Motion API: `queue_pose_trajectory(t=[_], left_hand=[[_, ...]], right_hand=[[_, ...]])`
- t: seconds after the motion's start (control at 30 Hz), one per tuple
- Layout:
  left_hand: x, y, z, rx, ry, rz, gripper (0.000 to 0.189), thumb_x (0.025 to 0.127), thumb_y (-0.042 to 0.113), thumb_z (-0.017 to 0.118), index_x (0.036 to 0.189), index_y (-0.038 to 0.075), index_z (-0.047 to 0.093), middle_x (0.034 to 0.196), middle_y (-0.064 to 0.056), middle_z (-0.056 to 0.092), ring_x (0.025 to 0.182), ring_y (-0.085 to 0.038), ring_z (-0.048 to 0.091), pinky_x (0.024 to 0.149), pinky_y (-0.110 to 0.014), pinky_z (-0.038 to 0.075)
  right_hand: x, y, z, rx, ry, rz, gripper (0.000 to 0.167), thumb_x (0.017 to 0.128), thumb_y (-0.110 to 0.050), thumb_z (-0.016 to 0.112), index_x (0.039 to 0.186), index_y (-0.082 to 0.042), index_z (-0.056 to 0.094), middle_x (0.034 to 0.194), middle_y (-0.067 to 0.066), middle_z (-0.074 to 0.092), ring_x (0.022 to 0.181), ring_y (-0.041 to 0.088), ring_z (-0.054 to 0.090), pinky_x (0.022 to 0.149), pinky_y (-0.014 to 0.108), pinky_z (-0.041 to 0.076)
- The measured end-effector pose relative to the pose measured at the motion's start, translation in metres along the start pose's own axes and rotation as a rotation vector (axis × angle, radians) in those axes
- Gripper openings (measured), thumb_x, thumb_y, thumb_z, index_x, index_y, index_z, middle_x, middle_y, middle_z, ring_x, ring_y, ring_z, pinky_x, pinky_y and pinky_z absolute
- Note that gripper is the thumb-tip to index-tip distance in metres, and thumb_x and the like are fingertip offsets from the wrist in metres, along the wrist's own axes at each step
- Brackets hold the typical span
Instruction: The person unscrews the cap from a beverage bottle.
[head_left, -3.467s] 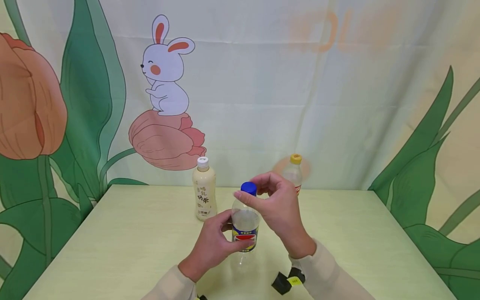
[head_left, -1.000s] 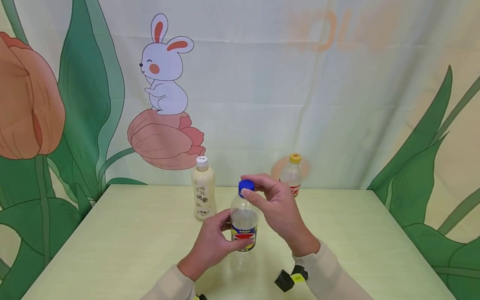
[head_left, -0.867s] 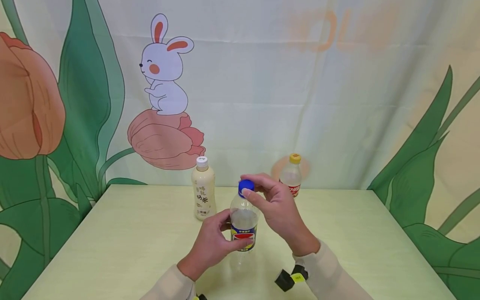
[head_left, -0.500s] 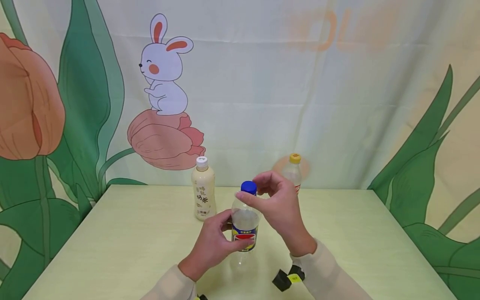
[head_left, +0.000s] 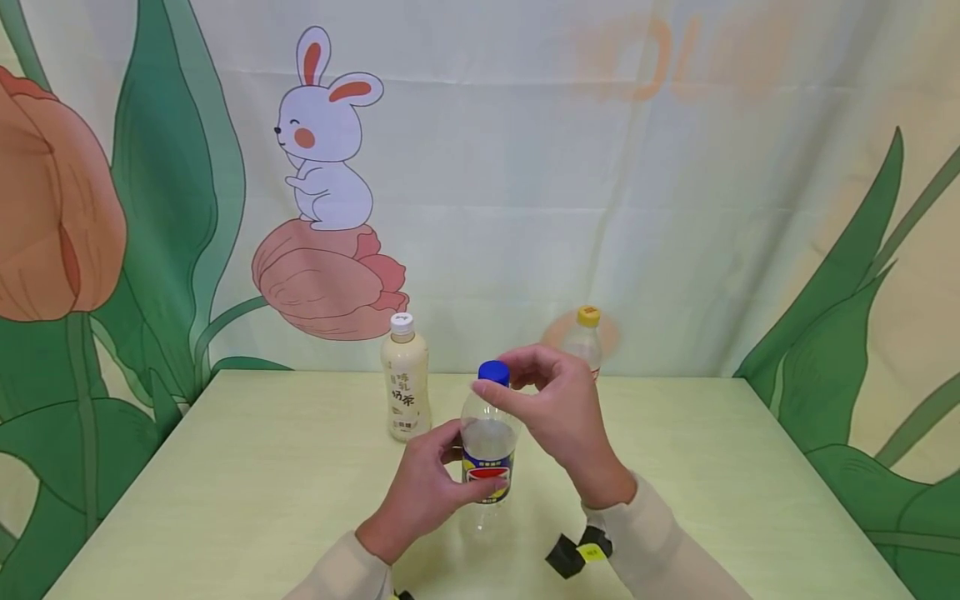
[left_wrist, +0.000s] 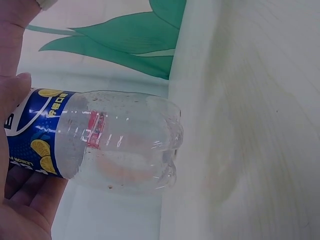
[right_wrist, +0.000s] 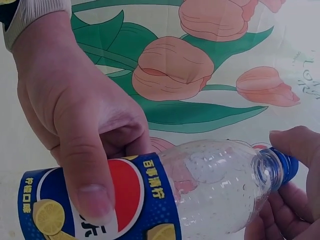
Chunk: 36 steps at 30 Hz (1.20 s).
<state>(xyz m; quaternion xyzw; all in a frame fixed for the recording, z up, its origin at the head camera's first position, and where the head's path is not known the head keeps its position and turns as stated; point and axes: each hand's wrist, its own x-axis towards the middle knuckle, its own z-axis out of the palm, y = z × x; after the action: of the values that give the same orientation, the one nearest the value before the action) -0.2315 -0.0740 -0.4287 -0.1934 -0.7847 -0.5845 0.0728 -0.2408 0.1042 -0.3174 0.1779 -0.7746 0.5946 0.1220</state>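
My left hand [head_left: 431,487] grips a clear plastic soda bottle [head_left: 489,433] around its blue label, thumb across the front. The bottle stands upright, its bare base [left_wrist: 145,140] close over the table in the left wrist view. It looks empty, with drops on the inner wall. On its neck sits a blue screw cap [head_left: 493,372]. The thumb and fingers of my right hand [head_left: 558,408] are around this cap, thumb at its near side and index finger at its far side. In the right wrist view the right fingertips [right_wrist: 295,142] touch the cap.
A milk-tea bottle [head_left: 406,383] with a white cap stands behind on the left. Back right, a clear bottle with a yellow cap [head_left: 588,316] is partly hidden by my right hand. A printed curtain [head_left: 480,183] hangs behind the pale table [head_left: 225,483].
A second ago the right thumb lay over the cap's front; the hand has since turned, leaving the thumb lower and the cap's front showing. The left hand and bottle have hardly moved.
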Motion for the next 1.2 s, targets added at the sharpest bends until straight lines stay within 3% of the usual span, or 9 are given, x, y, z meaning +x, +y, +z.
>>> queue_pose_trajectory(t=[0.27,0.67,0.8,1.0,1.2], left_hand=[[0.000,-0.001,0.000,0.001,0.002,-0.018,0.057,0.074,0.027,0.094,0.124,0.022,0.067,0.116,0.007,0.073,0.105,-0.013,0.072,0.093,-0.023,0.059],[0.000,-0.004,-0.002,0.012,0.008,0.013,0.060,0.075,0.028,0.093,0.128,0.018,0.066,0.118,0.002,0.073,0.104,-0.016,0.072,0.092,-0.023,0.059],[0.000,-0.004,-0.002,0.012,0.009,0.017,0.058,0.075,0.027,0.093,0.126,0.020,0.066,0.117,0.004,0.073,0.104,-0.015,0.072,0.092,-0.024,0.060],[0.000,-0.004,-0.001,0.012,0.001,0.040,0.055,0.076,0.026,0.093,0.124,0.019,0.067,0.116,0.003,0.073,0.104,-0.016,0.072,0.092,-0.026,0.060],[0.000,-0.002,-0.001,0.014,-0.005,0.016,0.056,0.076,0.026,0.093,0.125,0.020,0.066,0.117,0.004,0.073,0.105,-0.015,0.072,0.093,-0.024,0.059]], right_hand=[[0.001,0.004,-0.001,0.051,-0.060,-0.068,0.022,0.086,-0.018,0.084,0.107,-0.013,0.078,0.099,0.005,0.075,0.091,0.022,0.068,0.086,0.034,0.056],[0.003,0.006,-0.004,0.084,-0.192,-0.090,0.031,0.093,-0.013,0.075,0.124,-0.009,0.073,0.110,0.008,0.071,0.100,0.023,0.064,0.087,0.028,0.056],[0.004,0.002,-0.004,0.051,-0.146,-0.042,0.037,0.087,-0.019,0.083,0.121,-0.012,0.071,0.109,0.006,0.073,0.098,0.023,0.067,0.089,0.032,0.057],[0.002,-0.006,-0.001,-0.030,-0.001,0.024,0.038,0.073,-0.029,0.094,0.099,-0.014,0.071,0.095,0.002,0.073,0.086,0.023,0.067,0.082,0.038,0.058],[0.002,-0.007,-0.002,-0.055,0.001,0.002,0.030,0.074,-0.027,0.093,0.094,-0.014,0.075,0.088,0.001,0.075,0.082,0.022,0.068,0.078,0.036,0.058]])
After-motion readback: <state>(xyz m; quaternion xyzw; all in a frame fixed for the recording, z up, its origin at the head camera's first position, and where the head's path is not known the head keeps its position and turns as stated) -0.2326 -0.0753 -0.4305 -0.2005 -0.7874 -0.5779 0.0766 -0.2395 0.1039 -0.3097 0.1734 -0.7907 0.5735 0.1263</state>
